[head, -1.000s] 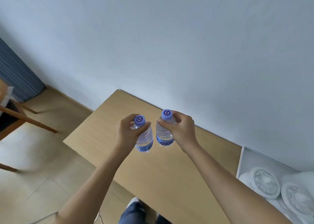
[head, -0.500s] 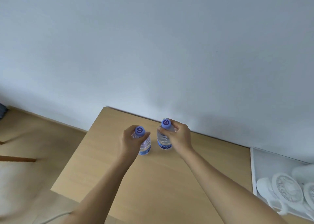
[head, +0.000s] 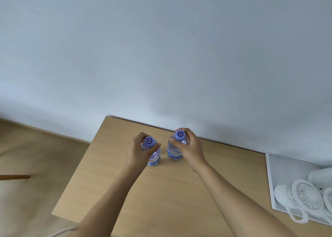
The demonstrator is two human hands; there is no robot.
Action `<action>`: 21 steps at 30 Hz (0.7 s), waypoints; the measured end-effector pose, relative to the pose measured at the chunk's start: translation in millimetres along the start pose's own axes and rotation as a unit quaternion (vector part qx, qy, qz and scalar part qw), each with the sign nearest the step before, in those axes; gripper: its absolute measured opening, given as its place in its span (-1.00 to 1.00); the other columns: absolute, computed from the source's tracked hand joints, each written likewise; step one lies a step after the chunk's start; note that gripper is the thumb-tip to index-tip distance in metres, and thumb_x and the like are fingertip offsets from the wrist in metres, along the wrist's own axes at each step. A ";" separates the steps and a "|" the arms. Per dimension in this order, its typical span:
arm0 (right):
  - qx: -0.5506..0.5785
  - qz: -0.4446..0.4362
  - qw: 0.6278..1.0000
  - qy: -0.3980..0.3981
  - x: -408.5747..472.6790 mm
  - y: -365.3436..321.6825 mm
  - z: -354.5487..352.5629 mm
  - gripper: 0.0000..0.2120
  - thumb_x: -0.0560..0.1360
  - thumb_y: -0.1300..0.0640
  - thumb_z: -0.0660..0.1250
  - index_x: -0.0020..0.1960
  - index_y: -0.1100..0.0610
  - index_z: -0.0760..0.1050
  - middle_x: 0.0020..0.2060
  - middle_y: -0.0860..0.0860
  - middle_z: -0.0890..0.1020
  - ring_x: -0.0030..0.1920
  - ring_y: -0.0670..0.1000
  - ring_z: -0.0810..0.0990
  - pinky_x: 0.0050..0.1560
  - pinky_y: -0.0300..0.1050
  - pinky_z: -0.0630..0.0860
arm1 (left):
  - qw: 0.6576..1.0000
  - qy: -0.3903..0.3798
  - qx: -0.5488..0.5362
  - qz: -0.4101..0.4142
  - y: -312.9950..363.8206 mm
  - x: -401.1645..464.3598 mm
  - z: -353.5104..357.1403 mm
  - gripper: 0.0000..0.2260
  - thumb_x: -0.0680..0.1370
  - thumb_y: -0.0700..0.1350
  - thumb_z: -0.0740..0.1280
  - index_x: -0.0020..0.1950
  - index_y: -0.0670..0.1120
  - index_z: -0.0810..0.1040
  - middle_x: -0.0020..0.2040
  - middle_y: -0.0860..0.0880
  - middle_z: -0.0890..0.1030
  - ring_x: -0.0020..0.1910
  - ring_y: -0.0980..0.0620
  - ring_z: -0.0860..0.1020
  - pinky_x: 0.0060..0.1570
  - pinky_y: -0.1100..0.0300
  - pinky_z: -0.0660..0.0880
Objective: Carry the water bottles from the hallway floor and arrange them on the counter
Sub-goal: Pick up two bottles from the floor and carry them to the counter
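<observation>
Bench (head: 161, 200): wood top, far edge flush against the wall (head: 161, 57); no passage behind.

Two water bottles stand upright near the far edge, left bottle (head: 154, 156) and right bottle (head: 173, 151), a narrow gap of bare wood between them. Left hand (head: 139, 151) and right hand (head: 190, 150) each wrap a bottle neck, fingers around the caps; both forearms cross the near half of the bench on a diagonal.

Open surface: far-left corner, left strip beside the left forearm, the wedge between the forearms, and the stretch right of the right bottle up to the white tray (head: 269, 183).

Tray blocks the right end; white cups (head: 294, 195) lie in it.
</observation>
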State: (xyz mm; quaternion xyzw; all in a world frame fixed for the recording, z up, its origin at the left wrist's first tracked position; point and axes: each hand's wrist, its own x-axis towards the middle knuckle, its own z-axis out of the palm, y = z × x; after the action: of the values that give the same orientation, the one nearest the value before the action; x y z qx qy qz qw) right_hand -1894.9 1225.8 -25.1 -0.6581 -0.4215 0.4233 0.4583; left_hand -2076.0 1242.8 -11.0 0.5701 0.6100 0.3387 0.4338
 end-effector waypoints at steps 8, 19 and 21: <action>0.004 0.018 1.000 0.005 -4.3 3.0 2.8 -0.73 0.41 0.20 0.51 -0.04 -0.08 0.51 -0.12 -0.17 0.64 -0.13 -0.30 0.57 -0.16 -0.46 0.45 | 1.000 -0.003 0.013 0.014 -4.3 -5.2 -1.5 -0.77 0.39 -0.11 0.54 -0.09 -0.04 0.51 -0.12 -0.01 0.59 -0.17 0.25 0.54 -0.28 0.44 0.44; -0.012 0.058 0.997 0.043 -40.3 -6.9 -19.8 -0.37 0.40 0.05 0.55 0.40 -0.06 0.39 0.30 -0.17 0.45 0.31 -0.20 0.37 0.31 -0.18 0.35 | 0.991 -0.028 0.111 0.063 28.9 -24.3 -17.7 -0.61 0.47 -0.12 0.45 0.27 -0.07 0.46 0.16 0.05 0.49 0.08 0.07 0.46 -0.09 0.35 0.37; -0.004 0.056 0.997 0.054 -54.9 -5.4 -27.6 -0.38 0.40 0.05 0.55 0.40 -0.06 0.41 0.32 -0.20 0.45 0.35 -0.21 0.37 0.34 -0.18 0.34 | 0.986 -0.041 0.120 0.107 38.6 -37.1 -15.8 -0.66 0.47 -0.14 0.44 0.23 -0.08 0.49 0.09 0.03 0.51 0.09 0.00 0.48 -0.03 0.21 0.38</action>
State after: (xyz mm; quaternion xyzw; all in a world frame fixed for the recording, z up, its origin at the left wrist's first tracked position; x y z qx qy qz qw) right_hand -1885.5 1168.5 -4.4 -0.7045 -0.3601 0.4108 0.4530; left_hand -2076.0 1212.1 35.5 0.6935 0.5635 0.2833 0.3482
